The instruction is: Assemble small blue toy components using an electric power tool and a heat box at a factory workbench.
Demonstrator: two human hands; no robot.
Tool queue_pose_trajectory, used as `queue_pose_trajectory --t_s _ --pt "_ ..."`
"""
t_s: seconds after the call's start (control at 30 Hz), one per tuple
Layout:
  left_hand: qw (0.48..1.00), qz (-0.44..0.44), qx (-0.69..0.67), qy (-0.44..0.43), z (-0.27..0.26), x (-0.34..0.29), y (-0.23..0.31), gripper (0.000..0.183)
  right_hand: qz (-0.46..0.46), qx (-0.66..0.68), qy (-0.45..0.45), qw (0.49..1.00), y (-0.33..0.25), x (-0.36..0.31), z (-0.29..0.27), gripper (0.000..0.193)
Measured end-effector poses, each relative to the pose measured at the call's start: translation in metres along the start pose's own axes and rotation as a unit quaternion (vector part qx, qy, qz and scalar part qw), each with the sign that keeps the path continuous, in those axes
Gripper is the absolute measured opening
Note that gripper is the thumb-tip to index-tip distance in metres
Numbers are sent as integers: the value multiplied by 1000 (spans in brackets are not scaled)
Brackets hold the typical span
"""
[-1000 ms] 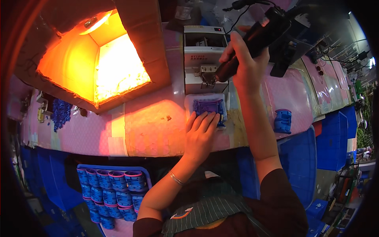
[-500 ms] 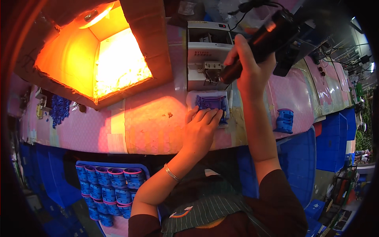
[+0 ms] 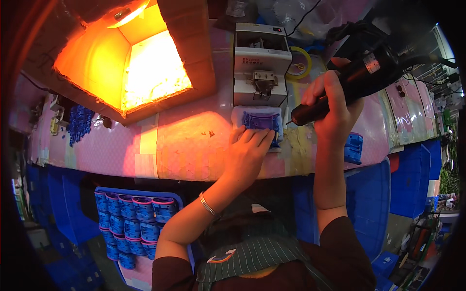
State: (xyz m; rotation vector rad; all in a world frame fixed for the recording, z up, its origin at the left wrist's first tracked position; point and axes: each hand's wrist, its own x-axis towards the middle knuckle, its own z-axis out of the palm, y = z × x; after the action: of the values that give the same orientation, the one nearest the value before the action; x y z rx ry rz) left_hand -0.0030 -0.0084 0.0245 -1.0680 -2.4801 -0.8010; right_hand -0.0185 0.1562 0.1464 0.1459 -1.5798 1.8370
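My right hand [image 3: 337,104] grips a black electric screwdriver [image 3: 371,72], fingers wrapped round its body. The thin bit points left and stands apart from the blue part, up and to its right. My left hand [image 3: 250,153] lies with bent fingers over the near edge of a blue curved plastic part [image 3: 264,121] and holds it in a pale shallow holder [image 3: 236,113]. Its thumb is mostly hidden. Just behind the holder stands a white screw feeder [image 3: 259,60] with a metal pick-up block on its front.
An orange-lit cardboard box [image 3: 201,48] stands at the left. Beyond it lie small dark-blue pieces [image 3: 80,123]. A yellow tape roll [image 3: 306,65] is behind the screwdriver. Another blue part [image 3: 353,148] sits to the right. A tray [image 3: 141,274] below the table holds several blue cylindrical parts.
My right hand has drawn the screwdriver away from the feeder's front, toward me and to the right. My left hand stays on the blue part. The whole view has shifted slightly.
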Motion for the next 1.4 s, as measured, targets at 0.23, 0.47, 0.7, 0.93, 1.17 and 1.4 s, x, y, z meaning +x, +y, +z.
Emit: queue_pose_trajectory --t_s 0.23,0.47,0.7,0.93,1.17,1.4 --pt "1000 5 17 21 5 -4 5 39 9 9 -7 1000 -5 -6 -6 38" --pt "986 -75 -67 130 -23 -38 -55 33 13 5 -5 1000 -12 -13 -13 37" --pt "977 -206 -21 52 -36 -41 -113 8 32 23 -13 999 -10 -19 -5 39" --pt "943 -214 -241 86 -36 -39 -71 4 10 52 -56 997 -11 -26 -4 43" --pt "830 -221 -502 106 -28 -43 5 15 40 166 -111 979 -20 -42 19 52" --pt "819 -184 -526 136 -24 -43 8 21 73 152 -95 981 -22 -49 23 54"
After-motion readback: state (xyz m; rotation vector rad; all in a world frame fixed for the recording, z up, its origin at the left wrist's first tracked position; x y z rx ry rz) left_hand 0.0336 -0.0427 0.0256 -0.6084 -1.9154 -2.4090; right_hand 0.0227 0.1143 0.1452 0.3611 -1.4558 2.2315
